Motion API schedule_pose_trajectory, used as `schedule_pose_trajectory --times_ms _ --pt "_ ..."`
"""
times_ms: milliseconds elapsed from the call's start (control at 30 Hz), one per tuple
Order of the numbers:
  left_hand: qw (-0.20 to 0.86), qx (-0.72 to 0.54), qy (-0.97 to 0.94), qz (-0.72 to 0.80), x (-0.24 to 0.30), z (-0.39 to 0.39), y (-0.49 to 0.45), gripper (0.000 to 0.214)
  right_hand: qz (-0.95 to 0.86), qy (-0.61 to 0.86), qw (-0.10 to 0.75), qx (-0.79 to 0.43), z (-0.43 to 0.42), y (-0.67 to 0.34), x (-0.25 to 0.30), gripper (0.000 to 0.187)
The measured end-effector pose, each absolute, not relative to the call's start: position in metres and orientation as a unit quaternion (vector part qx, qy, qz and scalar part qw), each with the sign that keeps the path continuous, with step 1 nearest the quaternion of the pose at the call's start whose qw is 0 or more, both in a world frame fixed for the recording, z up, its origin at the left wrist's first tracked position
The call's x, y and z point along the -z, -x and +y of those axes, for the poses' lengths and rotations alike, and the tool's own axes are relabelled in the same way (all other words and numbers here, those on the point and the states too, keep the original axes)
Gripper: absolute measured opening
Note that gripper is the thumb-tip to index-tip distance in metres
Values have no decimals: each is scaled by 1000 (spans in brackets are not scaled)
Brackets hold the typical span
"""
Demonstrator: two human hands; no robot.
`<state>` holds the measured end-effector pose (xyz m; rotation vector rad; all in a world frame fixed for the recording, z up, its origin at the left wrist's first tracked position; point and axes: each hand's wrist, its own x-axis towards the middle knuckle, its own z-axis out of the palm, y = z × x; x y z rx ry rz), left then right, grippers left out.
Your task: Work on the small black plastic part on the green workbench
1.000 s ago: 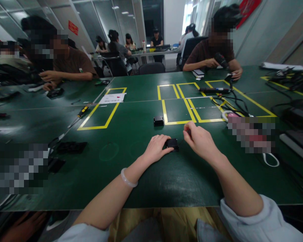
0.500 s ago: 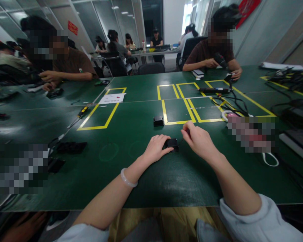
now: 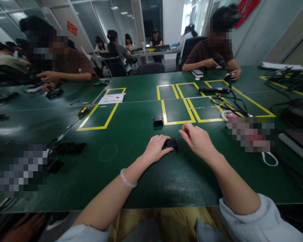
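A small black box-shaped part rests on the green tabletop, and my left hand grips it from the left, thumb along the near side and fingers along the far side. To its right, my right hand is closed in a pinch. A thin dark piece, perhaps a wire or a slim tool, runs from those fingertips to the part's right side; its kind is too small to make out. Just beyond my left hand stands a second small black part of similar shape, untouched.
Yellow tape outlines mark the table. At right lie a soldering-iron-like black tool, cables and a blurred pink item. A yellow-black screwdriver and black parts are at left. Two co-workers sit across the table.
Both hands keep their hold on the black part and the thin piece. My right fingers have shifted very slightly left; otherwise the scene looks the same.
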<state>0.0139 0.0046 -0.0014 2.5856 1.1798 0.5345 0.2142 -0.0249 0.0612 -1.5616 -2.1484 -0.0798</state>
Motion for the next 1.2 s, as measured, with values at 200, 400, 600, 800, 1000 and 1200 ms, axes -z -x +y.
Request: schedule_pose_trajectory --times_ms 200,400,600,800,1000,1200 --pt "118 -183 -889 402 3 5 -14 36 -781 579 227 44 -26 -213 -61 18" --pt "116 -188 -890 400 4 6 -14 37 -789 564 238 54 -27 -213 -63 24" --pt "117 -187 -889 401 3 6 -14 37 -784 580 217 52 -26 -214 -63 19" --pt "117 -187 -890 399 3 5 -13 37 -788 571 225 46 -28 -212 -65 12" --pt "120 -184 -889 403 2 5 -14 37 -791 560 240 53 -26 -213 -63 23" --pt "120 -184 -889 402 2 5 -14 36 -782 581 220 48 -26 -212 -63 16"
